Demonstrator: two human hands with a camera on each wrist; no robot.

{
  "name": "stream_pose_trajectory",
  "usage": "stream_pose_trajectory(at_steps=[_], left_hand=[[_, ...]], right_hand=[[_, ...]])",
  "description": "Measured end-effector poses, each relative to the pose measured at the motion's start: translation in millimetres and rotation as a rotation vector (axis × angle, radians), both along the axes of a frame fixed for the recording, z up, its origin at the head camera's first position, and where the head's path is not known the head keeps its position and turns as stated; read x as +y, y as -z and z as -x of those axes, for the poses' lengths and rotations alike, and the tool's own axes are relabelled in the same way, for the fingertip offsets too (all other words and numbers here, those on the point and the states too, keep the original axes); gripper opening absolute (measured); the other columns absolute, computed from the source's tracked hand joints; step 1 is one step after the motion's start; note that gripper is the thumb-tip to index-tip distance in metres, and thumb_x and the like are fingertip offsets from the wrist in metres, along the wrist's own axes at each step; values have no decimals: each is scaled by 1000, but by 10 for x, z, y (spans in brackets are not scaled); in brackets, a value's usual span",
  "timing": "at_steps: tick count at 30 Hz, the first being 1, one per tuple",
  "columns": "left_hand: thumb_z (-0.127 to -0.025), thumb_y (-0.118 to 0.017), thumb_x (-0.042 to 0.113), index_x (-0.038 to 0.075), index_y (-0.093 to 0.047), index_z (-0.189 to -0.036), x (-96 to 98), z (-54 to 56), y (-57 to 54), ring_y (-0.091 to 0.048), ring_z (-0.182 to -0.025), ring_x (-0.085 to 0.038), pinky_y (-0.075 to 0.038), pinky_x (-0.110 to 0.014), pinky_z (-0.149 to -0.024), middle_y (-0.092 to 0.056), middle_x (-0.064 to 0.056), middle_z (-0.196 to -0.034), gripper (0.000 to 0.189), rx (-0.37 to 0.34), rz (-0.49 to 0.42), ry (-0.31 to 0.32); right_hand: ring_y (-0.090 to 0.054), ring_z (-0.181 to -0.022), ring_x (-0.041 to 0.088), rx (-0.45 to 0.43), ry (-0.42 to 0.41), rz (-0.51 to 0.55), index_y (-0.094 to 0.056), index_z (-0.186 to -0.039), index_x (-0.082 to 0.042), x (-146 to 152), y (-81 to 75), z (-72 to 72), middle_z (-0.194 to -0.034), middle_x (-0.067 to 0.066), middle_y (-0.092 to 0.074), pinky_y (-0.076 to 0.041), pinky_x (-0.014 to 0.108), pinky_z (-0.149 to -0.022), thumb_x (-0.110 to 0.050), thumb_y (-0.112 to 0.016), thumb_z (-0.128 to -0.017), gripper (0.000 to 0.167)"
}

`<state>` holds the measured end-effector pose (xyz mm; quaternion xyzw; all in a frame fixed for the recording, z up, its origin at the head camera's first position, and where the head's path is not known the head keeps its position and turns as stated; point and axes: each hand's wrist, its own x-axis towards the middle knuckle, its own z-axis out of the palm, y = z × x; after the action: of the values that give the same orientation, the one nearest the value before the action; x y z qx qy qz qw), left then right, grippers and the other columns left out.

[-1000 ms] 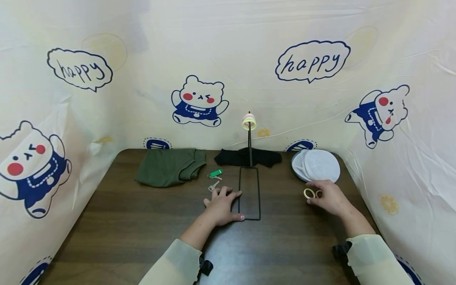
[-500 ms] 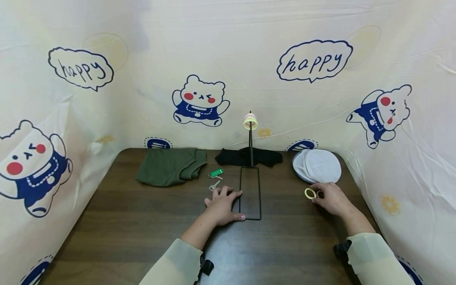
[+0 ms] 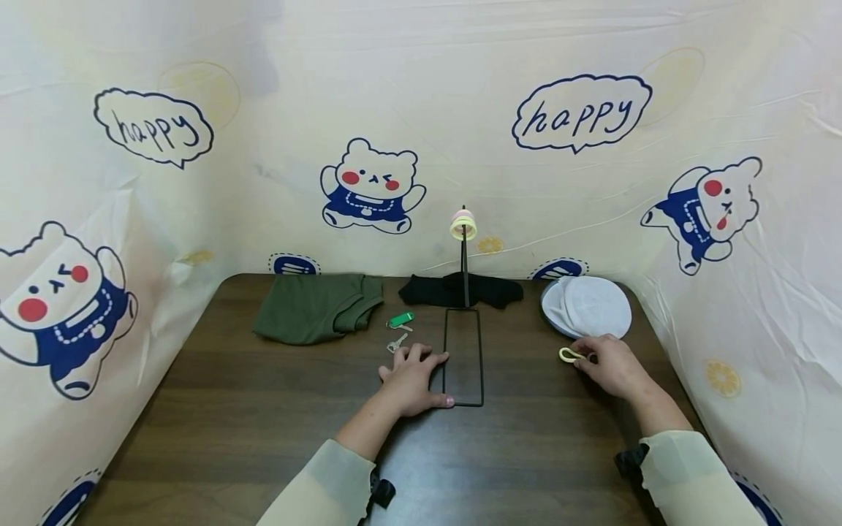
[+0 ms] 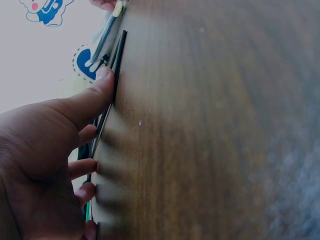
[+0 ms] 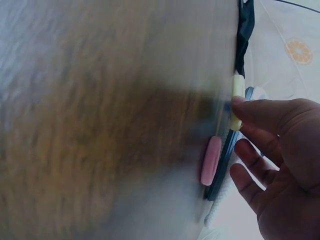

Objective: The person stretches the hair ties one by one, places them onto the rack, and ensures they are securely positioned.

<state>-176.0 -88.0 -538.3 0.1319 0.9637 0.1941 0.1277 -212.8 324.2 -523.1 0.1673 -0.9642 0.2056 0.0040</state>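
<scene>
My right hand (image 3: 608,367) pinches a yellow hair tie (image 5: 238,84) between thumb and fingers, just above the table on the right. Below it in the right wrist view, a pink hair tie (image 5: 211,161) stands apart from the fingers; in the head view the hand hides it. My left hand (image 3: 409,381) lies with spread fingers at the left side of a black wire stand (image 3: 482,358), its thumb on the base's near corner. From the stand's upright post hang pink and yellow hair ties (image 3: 463,223).
Left of the stand lie a key (image 3: 396,343) and a green key tag (image 3: 400,320). Along the back are folded green cloth (image 3: 312,310), black cloth (image 3: 430,289) and a round white fabric piece (image 3: 595,307) with a dark blue edge. Printed curtains enclose the table.
The yellow hair tie has turned from a wide ring to a narrow loop in my right hand, which has stayed nearly in place. My left hand has not moved.
</scene>
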Motion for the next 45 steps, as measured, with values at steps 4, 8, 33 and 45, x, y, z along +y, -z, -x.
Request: stream_pose_trajectory(at_steps=[4, 8, 33, 45], left_hand=[[-79, -80, 66, 40, -46, -157, 3, 2, -5, -24, -144, -40, -30, -62, -89, -33, -4, -162, 88, 0, -1, 0], [-79, -80, 65, 39, -46, -157, 8, -3, -12, -24, -143, -40, -30, -62, -89, -33, -4, -162, 89, -3, -1, 0], [-79, -80, 65, 39, -45, -157, 10, -9, -18, -24, -144, -40, -30, -64, -91, -33, -4, -162, 89, -5, -5, -1], [-79, -81, 65, 39, -46, -157, 5, -7, 0, -24, -144, -40, -30, -64, -91, -33, -4, -162, 89, -3, -11, 0]], right_hand=[[-66, -94, 28, 39, -12, 27, -76, -105, -8, -65, -51, -21, -96, 3, -73, -52, 51, -85, -7, -78, -89, 17], [-66, -89, 24, 56, -8, 48, -76, -107, -8, -146, -125, -52, -96, 3, -73, -54, 49, -81, -7, -77, -91, 16], [-67, -89, 8, 419, -282, 284, -77, -109, -10, -890, -917, -328, -105, -2, -74, -54, 21, -78, -2, -85, -84, 28], [-70, -94, 12, 530, -465, 435, -77, -112, -9, -1285, -1363, -451, -111, -1, -75, -53, 17, -83, -35, -66, -104, 29]])
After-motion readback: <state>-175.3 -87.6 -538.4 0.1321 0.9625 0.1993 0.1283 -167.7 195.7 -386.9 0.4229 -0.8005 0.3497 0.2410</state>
